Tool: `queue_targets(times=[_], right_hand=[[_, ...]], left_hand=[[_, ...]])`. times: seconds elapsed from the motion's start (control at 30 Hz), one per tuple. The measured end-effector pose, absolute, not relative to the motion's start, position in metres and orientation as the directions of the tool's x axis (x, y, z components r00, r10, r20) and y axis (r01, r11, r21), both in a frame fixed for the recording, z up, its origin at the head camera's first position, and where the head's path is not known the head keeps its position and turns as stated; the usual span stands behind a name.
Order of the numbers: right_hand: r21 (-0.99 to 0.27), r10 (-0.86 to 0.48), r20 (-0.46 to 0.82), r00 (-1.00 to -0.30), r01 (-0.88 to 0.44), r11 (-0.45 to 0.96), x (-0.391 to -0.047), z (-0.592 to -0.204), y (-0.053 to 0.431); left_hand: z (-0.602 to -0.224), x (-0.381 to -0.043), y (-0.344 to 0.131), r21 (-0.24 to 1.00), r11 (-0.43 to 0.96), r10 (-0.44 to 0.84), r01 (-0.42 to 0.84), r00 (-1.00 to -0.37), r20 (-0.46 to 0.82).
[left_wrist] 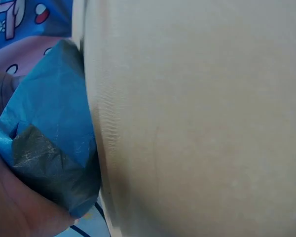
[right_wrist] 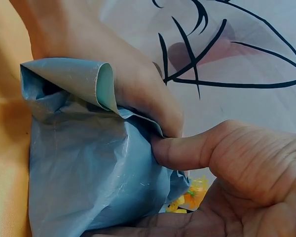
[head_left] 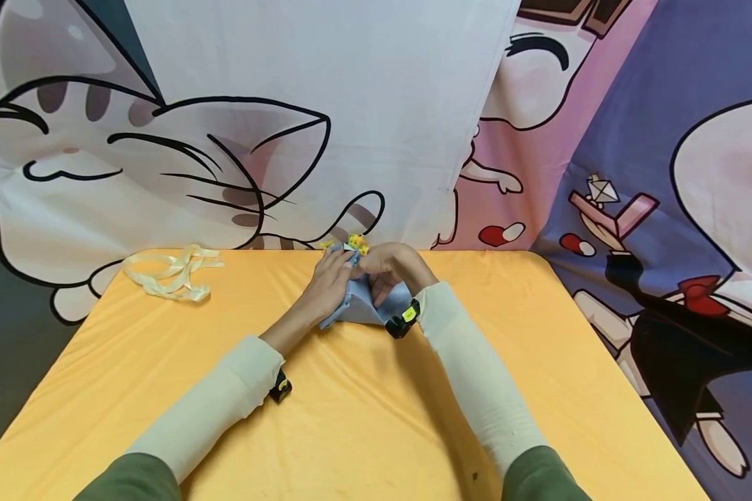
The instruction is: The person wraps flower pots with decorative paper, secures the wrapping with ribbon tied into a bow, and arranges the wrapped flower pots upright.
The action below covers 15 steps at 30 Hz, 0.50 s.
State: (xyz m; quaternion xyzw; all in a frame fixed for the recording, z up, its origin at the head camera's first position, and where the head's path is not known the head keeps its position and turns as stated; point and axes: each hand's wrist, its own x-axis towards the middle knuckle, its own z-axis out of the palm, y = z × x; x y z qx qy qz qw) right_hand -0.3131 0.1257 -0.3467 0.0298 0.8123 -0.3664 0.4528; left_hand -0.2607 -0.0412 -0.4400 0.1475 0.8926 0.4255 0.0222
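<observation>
A sheet of blue-grey wrapping paper (head_left: 358, 306), folded into a loose cone, stands near the table's far edge. Yellow flowers (head_left: 357, 242) show above its top, and their stems are hidden. My left hand (head_left: 326, 287) holds the paper from the left side. From the right, my right hand (head_left: 393, 266) pinches it; in the right wrist view its thumb presses on the paper's edge close to the left fingertips, with the other fingers behind the sheet. One rolled paper edge (right_wrist: 106, 86) curls outward there. In the left wrist view the paper's creased face (left_wrist: 54, 108) fills the left part.
A pale yellow ribbon (head_left: 178, 273) lies loosely looped at the table's far left. Yellow cloth (head_left: 326, 424) covers the table. Cartoon-printed curtains (head_left: 401, 104) hang right behind the far edge and along the right side.
</observation>
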Motion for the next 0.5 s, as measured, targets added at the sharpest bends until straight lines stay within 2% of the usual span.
queue_targets(times=[0.17, 0.37, 0.5], right_hand=[[-0.598, -0.307, -0.74, -0.598, 0.378, 0.706, -0.313, -0.349, 0.129], [-0.657, -0.404, -0.72, -0.564, 0.366, 0.66, -0.315, -0.352, 0.138], [-0.639, -0.401, -0.725, -0.56, 0.33, 0.694, -0.315, -0.344, 0.141]], left_hand=[[-0.438, -0.261, -0.042, 0.744, 0.618, 0.31, 0.254, -0.948, 0.066], [-0.437, -0.259, -0.042, 0.746, 0.616, 0.32, 0.253, -0.946, 0.056], [-0.436, -0.258, -0.04, 0.736, 0.62, 0.335, 0.272, -0.94, 0.065]])
